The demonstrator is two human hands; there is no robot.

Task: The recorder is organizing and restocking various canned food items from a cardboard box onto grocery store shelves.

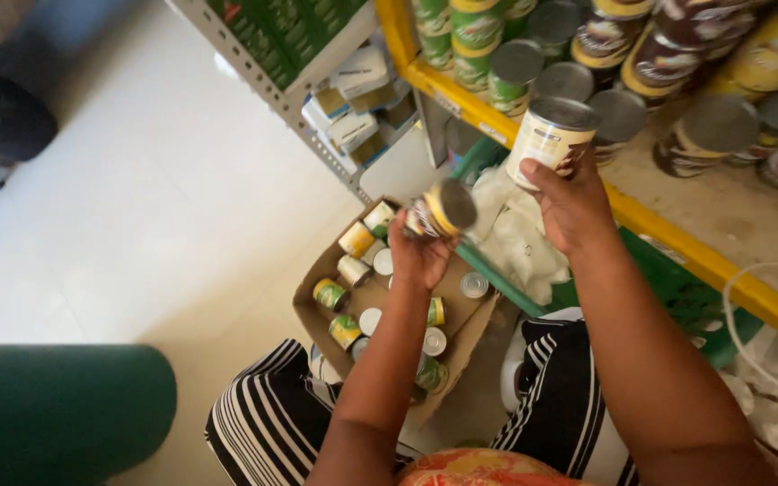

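Observation:
My left hand (418,256) grips a small can (441,212) with a brown and yellow label, tilted on its side above the cardboard box (317,286). Higher and to the right, my right hand (572,205) holds a white-labelled can (550,137) with a silver lid, raised at the front edge of the yellow shelf (677,247). The box on the floor holds several small cans with green, yellow and white labels.
The yellow shelf carries several cans (578,54) with green, brown and yellow labels. A grey metal rack (317,148) with small white boxes stands to the left. White plastic wrap (520,238) and a green crate (677,288) lie under the shelf. A dark green object (56,414) sits bottom left.

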